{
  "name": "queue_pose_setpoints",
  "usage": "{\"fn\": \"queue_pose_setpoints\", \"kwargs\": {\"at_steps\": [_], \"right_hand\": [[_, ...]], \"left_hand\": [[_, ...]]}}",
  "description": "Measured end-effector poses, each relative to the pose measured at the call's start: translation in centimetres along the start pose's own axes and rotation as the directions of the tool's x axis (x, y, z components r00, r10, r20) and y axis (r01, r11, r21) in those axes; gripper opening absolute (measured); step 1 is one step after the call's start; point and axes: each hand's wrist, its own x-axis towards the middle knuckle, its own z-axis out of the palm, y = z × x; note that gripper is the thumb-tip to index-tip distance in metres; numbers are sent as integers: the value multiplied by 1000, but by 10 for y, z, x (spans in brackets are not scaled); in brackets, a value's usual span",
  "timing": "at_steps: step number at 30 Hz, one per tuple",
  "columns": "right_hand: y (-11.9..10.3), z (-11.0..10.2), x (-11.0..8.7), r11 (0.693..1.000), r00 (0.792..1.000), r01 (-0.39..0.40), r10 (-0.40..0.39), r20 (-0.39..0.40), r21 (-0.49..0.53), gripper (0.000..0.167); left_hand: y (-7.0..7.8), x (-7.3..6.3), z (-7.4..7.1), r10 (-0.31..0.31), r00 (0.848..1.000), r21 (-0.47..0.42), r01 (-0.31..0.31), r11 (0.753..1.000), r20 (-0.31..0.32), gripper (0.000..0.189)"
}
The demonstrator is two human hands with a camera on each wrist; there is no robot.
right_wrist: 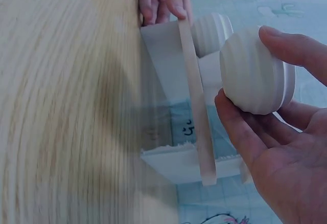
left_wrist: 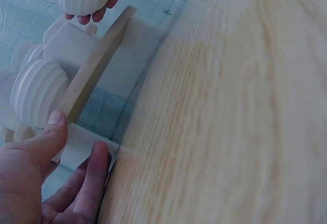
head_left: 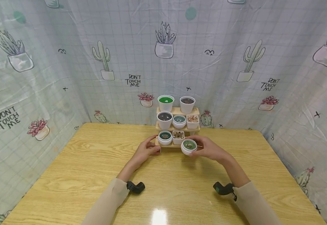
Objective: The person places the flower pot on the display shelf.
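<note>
My right hand (head_left: 209, 149) holds a round, ribbed white pot (head_left: 189, 147) with a speckled green top, thumb and fingers on its sides. In the right wrist view this pot (right_wrist: 250, 73) is tilted, in front of the right part of the lowest shelf. My left hand (head_left: 145, 151) grips the left end of a three-tier wooden stand (head_left: 166, 146), its thumb (left_wrist: 57, 124) on the lowest plank's end and its fingers at the white side support. A ribbed pot (head_left: 165, 138) with a dark green top and a square pot (head_left: 178, 137) with gravel share that lowest tier.
The middle tier carries a dark-topped cup (head_left: 164, 120), a low round pot (head_left: 179, 121) and a square pot (head_left: 192, 122). Two taller cups, one green-topped (head_left: 165, 103) and one grey-topped (head_left: 187, 105), stand on top. A cactus-print curtain (head_left: 141, 47) surrounds the wooden table (head_left: 101, 150).
</note>
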Motion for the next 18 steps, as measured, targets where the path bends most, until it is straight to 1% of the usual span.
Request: {"fn": "queue_pose_setpoints", "kwargs": {"at_steps": [10,15,18], "right_hand": [[5,-8,0,998,998,-59,59,-38,-5,68],[9,-9,1,999,997,-38,38,-67,-3,65],[11,-10,2,1000,996,-24,26,-88,14,65]], "left_hand": [[-2,2,-1,-3,1000,-13,3,1000,-3,69],[-2,2,-1,-5,1000,-2,5,1000,1,69],[-1,2,-1,-4,1000,7,4,1000,4,69]]}}
